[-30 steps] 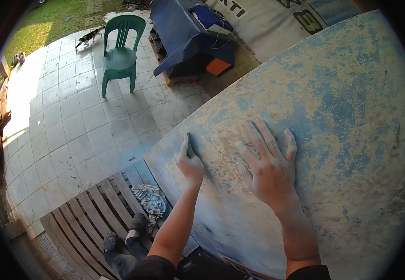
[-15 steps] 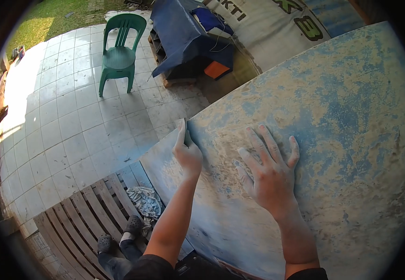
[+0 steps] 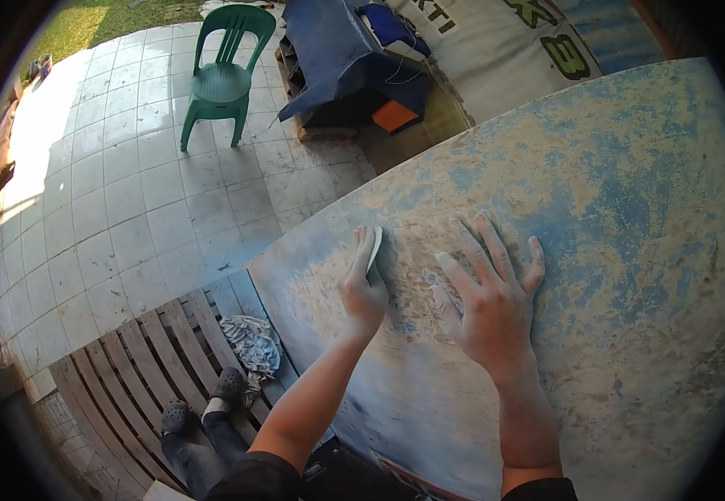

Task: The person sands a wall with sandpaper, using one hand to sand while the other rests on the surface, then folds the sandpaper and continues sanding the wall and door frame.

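Observation:
A large curved panel [image 3: 613,217] with worn blue paint and tan sanded patches fills the right of the view. My left hand [image 3: 364,288] presses a thin folded sanding sheet [image 3: 374,249] against the panel near its left edge. Flat on the panel just to the right lies my right hand [image 3: 492,301], fingers spread, holding nothing. Both hands are dusty.
A wooden pallet [image 3: 145,351] lies below, with a crumpled rag [image 3: 251,342] on it and my feet [image 3: 204,401] in dark clogs. On the tiled floor stands a green plastic chair [image 3: 220,79]. A blue tarp-covered stack [image 3: 337,58] sits behind.
My left hand with the sanding sheet slid up along the panel's edge, then came back down and to the right, closer to my right hand. The right hand stayed pressed flat.

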Motion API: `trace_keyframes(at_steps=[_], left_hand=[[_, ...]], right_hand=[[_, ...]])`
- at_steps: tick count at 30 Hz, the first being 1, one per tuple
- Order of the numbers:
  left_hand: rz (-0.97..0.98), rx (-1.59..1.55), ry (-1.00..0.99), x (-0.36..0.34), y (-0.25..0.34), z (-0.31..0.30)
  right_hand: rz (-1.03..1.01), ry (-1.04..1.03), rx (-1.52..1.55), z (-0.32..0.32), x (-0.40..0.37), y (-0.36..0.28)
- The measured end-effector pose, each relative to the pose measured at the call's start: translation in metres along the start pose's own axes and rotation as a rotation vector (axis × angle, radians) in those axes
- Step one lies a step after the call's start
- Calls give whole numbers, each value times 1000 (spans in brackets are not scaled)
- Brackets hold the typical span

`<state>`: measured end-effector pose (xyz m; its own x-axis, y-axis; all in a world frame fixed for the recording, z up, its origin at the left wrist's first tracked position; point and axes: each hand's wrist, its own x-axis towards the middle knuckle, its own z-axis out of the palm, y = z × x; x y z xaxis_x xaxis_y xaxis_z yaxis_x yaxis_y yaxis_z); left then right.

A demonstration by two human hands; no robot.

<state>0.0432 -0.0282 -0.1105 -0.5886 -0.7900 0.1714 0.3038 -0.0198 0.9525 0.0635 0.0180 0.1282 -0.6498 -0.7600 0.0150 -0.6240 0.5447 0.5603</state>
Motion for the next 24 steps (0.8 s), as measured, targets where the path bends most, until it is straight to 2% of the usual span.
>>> trace_keyframes(at_steps=[1,3,5,7,10,13,15,17,20,23,24], left_hand=[[18,0,-46,-16,6,-5],[59,8,-47,-40,-20,-5],[100,25,-60,-32,-30,-5],[19,35,9,14,-26,-5],[45,29,108,73,-32,4],[21,29,57,29,-16,4],[28,60,-1,-32,-17,0],[54,81,-18,-42,-24,-4],[-46,87,65,25,-17,-2],[21,73,142,59,-18,5],[25,82,112,44,-20,5]], right_hand=[[19,-2,17,0,0,-1],[8,-4,23,-3,-2,0],[6,-11,39,-4,0,1],[18,-1,23,-5,1,-2],[6,0,-3,-4,0,-2],[-2,4,13,-5,-2,-1],[-6,-8,9,-4,-4,-1],[-6,-14,-4,-4,0,1],[0,-25,25,-5,-4,-1],[-12,-4,10,-8,-4,2],[-9,-13,25,-8,-5,1]])
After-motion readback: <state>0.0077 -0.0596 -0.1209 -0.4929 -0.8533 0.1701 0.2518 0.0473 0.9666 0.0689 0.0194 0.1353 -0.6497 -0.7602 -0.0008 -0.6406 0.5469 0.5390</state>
